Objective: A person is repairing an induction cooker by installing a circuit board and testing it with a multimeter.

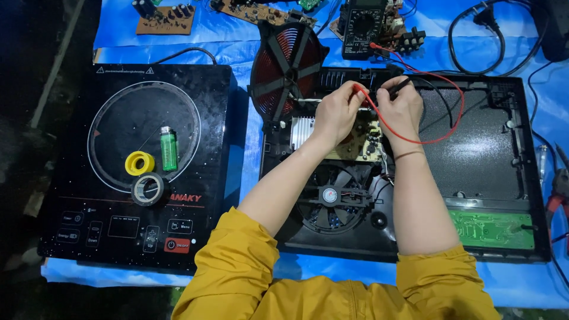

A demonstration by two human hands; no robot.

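Note:
An opened black induction cooker base (474,154) lies before me, with a cooling fan (332,198), a silver heatsink (301,131) and a yellowish circuit board (364,139) inside. My left hand (336,112) pinches a red multimeter probe (359,90) over the board. My right hand (403,106) holds a black probe (398,88) beside it. Both tips point down at the board's far edge. A red lead (441,118) loops right and runs back to a dark multimeter (363,26).
The copper coil disc (286,68) stands tilted at the base's far left. The cooker's glass top (133,166) lies to the left, carrying a green lighter (169,148), yellow tape roll (140,163) and grey tape roll (147,189). A green board (492,228), loose circuit boards (166,18), cables and pliers (557,189) lie around.

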